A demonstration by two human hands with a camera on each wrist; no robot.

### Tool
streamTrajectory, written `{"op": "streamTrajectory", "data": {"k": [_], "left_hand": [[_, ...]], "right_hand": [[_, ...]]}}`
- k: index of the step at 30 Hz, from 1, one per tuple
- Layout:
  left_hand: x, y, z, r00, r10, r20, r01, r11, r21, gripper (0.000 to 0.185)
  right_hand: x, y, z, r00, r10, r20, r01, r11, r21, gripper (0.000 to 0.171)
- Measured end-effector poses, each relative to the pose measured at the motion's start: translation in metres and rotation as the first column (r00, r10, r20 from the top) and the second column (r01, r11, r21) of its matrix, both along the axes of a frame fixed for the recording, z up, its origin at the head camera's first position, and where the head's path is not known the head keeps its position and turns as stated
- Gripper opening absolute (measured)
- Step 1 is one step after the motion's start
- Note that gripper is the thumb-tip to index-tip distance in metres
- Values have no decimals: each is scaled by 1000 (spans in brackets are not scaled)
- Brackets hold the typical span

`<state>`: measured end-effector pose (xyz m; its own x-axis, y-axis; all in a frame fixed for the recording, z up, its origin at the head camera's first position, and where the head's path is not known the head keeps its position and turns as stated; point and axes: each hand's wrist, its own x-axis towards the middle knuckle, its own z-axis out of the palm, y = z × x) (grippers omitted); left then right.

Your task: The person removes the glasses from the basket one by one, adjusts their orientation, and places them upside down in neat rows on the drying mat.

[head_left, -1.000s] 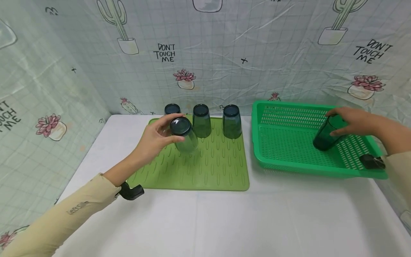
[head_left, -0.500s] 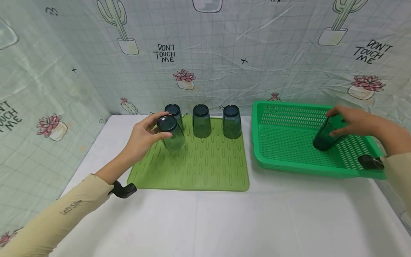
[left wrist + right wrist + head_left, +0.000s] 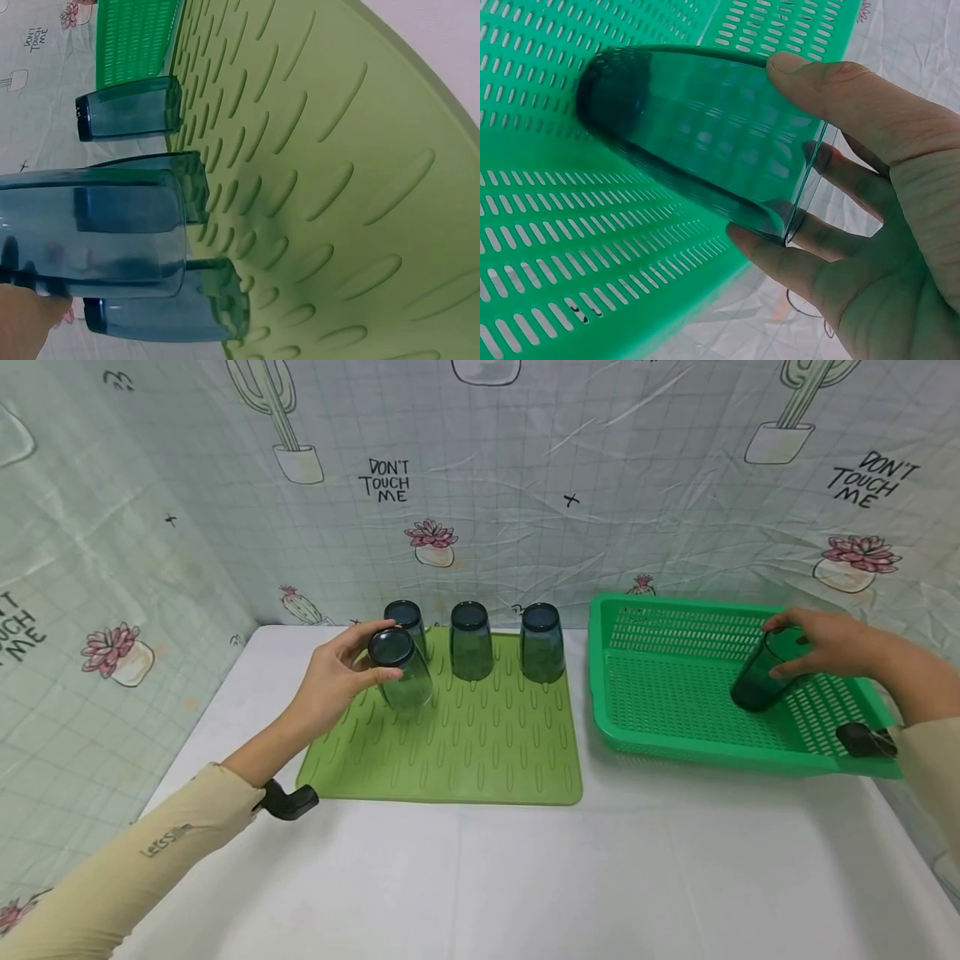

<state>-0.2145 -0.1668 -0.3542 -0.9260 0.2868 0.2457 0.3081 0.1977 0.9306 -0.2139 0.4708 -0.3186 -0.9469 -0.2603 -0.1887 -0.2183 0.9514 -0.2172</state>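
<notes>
My left hand [image 3: 330, 681] grips an upside-down blue-tinted drinking glass [image 3: 403, 681] between thumb and fingers. In the left wrist view its rim hangs a little above the ribbed green drying mat [image 3: 480, 760]. Behind it, three more glasses stand upside down along the mat's back edge: a left glass [image 3: 407, 617], partly hidden, a middle glass [image 3: 471, 647] and a right glass [image 3: 542, 647]. My right hand [image 3: 843, 643] pinches another glass [image 3: 697, 135] near its open rim. That glass leans, base down, inside the green plastic basket [image 3: 660, 747].
The basket stands to the right of the mat on a white-covered table [image 3: 480, 877]. A printed fabric wall [image 3: 510, 460] rises close behind the glasses, and another panel is on the left.
My left hand carried its glass a short way left over the mat, then stopped in front of the left standing glass. The right hand and its glass have stayed put.
</notes>
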Motion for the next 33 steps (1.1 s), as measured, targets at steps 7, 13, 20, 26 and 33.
{"op": "streamTrajectory", "data": {"k": [7,13,20,26,33], "left_hand": [[-1,-2,-4,1000,25,10,-25,1000,-10,66],[-3,-5,-7,999,34,9,-34,999,-10,64],[-6,-9,-10,999,36,5,-36,999,-3,63],[-10,-12,-13,998,64,21,-64,998,-24,64],[-16,-14,-21,994,97,44,-95,994,-44,65]], "right_hand": [[2,1,-1,1000,-1,-5,1,1000,0,74],[3,0,-1,1000,-6,-13,6,1000,12,75],[4,0,4,999,-26,-21,27,997,69,77],[4,-1,5,999,-31,-32,34,995,95,78],[4,-2,6,999,-43,-27,46,993,108,77]]}}
